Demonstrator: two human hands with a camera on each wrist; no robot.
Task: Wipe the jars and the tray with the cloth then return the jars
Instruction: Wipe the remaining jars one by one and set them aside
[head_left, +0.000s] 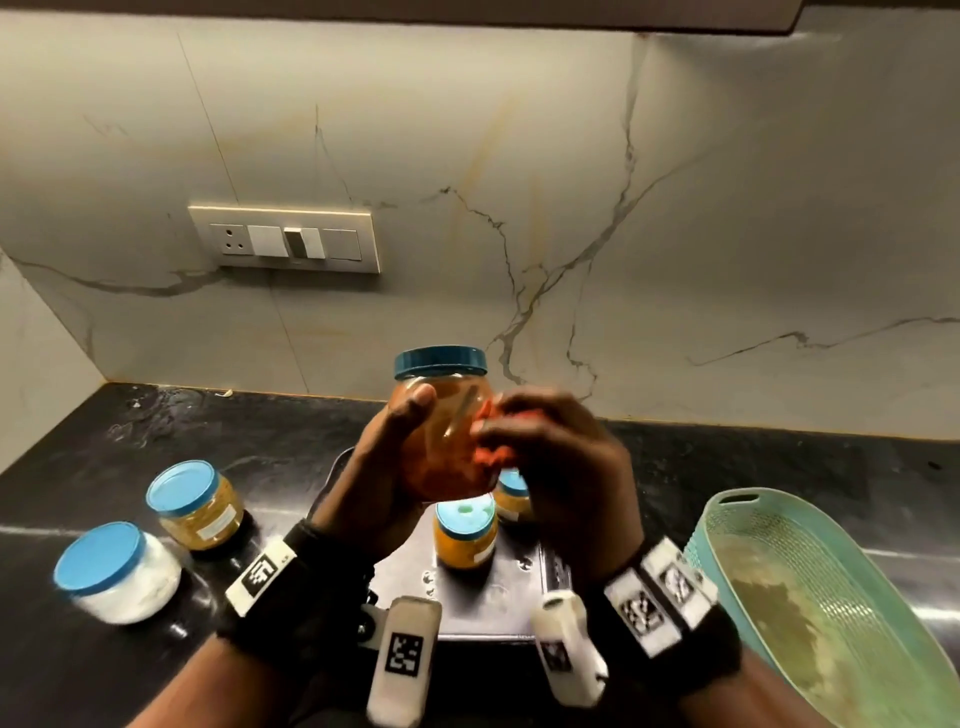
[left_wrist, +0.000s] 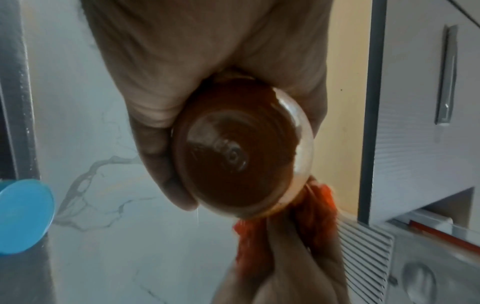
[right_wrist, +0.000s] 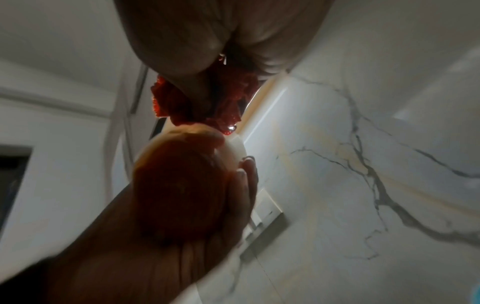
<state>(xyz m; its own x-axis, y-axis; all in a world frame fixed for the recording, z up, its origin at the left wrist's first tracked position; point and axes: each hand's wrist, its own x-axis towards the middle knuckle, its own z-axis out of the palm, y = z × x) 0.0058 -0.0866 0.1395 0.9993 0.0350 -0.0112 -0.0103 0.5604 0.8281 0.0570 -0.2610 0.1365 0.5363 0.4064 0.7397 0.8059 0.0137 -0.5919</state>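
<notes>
No words, brands or numbers can be read anywhere. Pale paper labels sit on two jars, one (head_left: 200, 506) left of the tray and one (head_left: 464, 535) on it, but their print is too small and blurred to make out. The wrist bands carry white tags (head_left: 260, 574) with black square code patterns, which hold no letters.
</notes>
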